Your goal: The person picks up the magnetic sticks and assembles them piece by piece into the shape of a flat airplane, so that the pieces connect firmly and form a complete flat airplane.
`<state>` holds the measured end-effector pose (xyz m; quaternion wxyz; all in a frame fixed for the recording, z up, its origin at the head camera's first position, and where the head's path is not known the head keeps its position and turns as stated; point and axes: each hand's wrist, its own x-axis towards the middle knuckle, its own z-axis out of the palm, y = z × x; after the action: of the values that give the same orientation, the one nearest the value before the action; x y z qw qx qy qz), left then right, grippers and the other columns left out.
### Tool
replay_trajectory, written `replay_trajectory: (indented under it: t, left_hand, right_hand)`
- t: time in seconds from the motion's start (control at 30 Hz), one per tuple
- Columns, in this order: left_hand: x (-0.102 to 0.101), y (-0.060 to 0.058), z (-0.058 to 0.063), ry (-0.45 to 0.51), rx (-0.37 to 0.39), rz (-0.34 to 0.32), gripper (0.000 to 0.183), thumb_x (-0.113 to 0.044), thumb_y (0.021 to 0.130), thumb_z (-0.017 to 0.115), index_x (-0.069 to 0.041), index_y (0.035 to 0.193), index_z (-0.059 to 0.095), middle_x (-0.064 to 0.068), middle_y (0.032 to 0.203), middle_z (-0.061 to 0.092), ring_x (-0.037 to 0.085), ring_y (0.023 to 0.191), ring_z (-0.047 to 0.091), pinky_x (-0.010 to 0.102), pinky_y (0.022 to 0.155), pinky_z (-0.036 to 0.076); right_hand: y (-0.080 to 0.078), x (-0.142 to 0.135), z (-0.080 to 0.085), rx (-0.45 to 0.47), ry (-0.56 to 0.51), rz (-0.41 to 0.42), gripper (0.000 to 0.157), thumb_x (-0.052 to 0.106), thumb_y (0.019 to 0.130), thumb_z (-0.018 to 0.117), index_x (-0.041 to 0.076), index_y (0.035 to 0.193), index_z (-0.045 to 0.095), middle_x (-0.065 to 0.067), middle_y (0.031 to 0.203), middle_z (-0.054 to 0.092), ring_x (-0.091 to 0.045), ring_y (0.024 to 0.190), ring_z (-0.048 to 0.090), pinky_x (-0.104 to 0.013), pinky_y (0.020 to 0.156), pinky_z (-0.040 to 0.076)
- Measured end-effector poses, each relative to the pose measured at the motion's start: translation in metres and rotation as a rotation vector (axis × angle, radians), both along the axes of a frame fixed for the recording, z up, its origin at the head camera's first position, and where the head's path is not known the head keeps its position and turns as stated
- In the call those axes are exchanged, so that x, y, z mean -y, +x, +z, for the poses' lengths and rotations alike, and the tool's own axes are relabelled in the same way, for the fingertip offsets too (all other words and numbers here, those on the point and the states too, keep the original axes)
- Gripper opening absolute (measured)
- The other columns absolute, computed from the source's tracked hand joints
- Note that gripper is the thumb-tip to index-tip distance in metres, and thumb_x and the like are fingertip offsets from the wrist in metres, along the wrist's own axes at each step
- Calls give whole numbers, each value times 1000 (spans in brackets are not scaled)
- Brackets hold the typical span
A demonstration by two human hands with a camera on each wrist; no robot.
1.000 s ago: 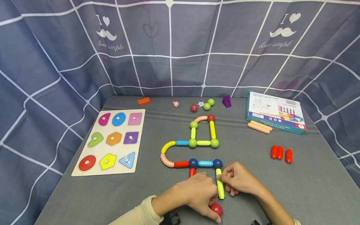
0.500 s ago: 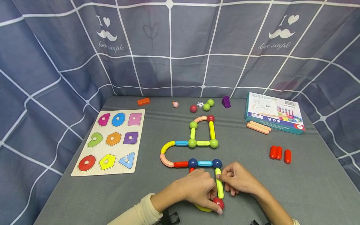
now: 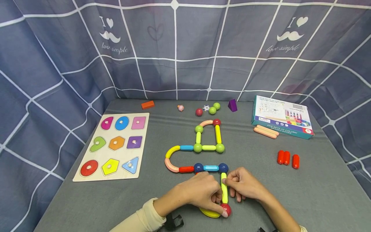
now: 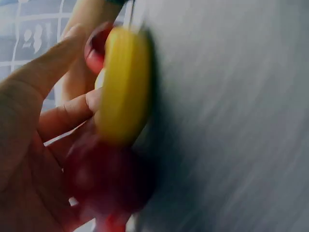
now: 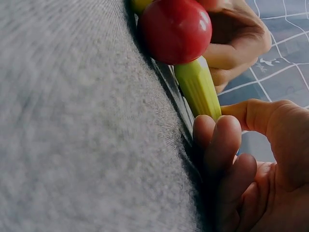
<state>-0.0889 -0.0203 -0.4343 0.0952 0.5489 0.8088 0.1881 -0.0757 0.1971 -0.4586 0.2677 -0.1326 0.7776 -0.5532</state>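
Note:
My left hand [image 3: 198,195] holds a red ball [image 3: 227,210] with its thumb on it, and a finger touches the yellow curved rod [image 4: 124,87] beside it. That rod runs to a second red ball [image 4: 108,179], hidden under the hand in the head view. My right hand [image 3: 244,184] pinches a yellow-green straight rod [image 3: 224,190] between thumb and fingers. In the right wrist view the held red ball [image 5: 175,31] sits at the rod's near end. The rod's far end meets a navy ball [image 3: 223,168]. A light-blue rod [image 3: 211,168] links it to another navy ball [image 3: 198,168].
The chain continues through a red rod [image 3: 186,169] and curved pieces to green balls. Left lies a wooden shape puzzle [image 3: 111,146]; right, a box [image 3: 282,116], peach rods [image 3: 266,131] and red rods [image 3: 286,158]. Loose balls [image 3: 212,110] and a purple block [image 3: 233,105] lie behind.
My left hand has brought the red ball slightly up and right, against the yellow-green rod's near end, which has swung slightly left. The yellow curved rod now shows below the left hand.

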Motion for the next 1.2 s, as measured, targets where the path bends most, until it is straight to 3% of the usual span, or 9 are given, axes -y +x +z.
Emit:
replay_trajectory:
  t: [0.07, 0.2, 0.37, 0.43, 0.7, 0.93, 1.2]
  left_hand:
    - [7, -9, 6, 27, 25, 25, 34, -61, 81, 64, -31, 65, 58, -25, 55, 46, -11, 49, 40, 11, 48, 33]
    - [28, -32, 17, 100, 35, 137, 21, -46, 82, 71, -26, 79, 66, -19, 70, 55, -5, 65, 50, 12, 60, 38]
    - [51, -53, 14, 96, 7, 306, 28, -41, 81, 74, -19, 99, 71, -10, 92, 62, 7, 85, 53, 23, 75, 43]
    - [56, -58, 11, 65, 13, 332, 33, -43, 81, 73, -18, 102, 71, -8, 95, 63, 8, 88, 54, 25, 77, 43]
    - [60, -61, 7, 6, 80, 312, 32, -46, 81, 72, -20, 98, 71, -10, 82, 61, 8, 75, 54, 19, 63, 41]
    - [58, -61, 6, -11, 97, 317, 30, -45, 81, 72, -21, 98, 71, -10, 81, 60, 8, 75, 54, 19, 64, 41]
    - [60, -61, 8, -11, 140, 307, 29, -43, 81, 73, -19, 98, 71, -9, 82, 61, 9, 76, 55, 21, 64, 42]
  right_hand:
    - [0, 0, -1, 10, -6, 0, 37, 25, 95, 59, -3, 70, 59, -9, 51, 59, -10, 34, 51, -22, 30, 35]
    - [-1, -1, -3, 24, -20, 1, 36, 26, 95, 59, -2, 72, 60, -11, 52, 59, -10, 34, 51, -22, 31, 35]
    - [-1, -1, -4, 20, -31, 6, 35, 24, 94, 59, -2, 72, 60, -11, 53, 60, -11, 34, 52, -25, 30, 37]
    - [-1, -2, -3, 28, -37, 4, 34, 23, 94, 59, -3, 72, 60, -12, 53, 60, -11, 35, 52, -24, 31, 37]
    - [-1, -3, -1, 27, -50, 26, 34, 21, 95, 58, -5, 73, 58, -11, 51, 57, -10, 34, 51, -21, 32, 37]
    - [-1, -4, 0, -9, -28, 57, 36, 22, 95, 57, -4, 71, 59, -11, 50, 56, -10, 34, 51, -25, 32, 39]
    - [1, 0, 0, -16, 23, 1, 40, 34, 91, 63, 0, 72, 62, -6, 51, 55, -11, 34, 50, -27, 32, 41]
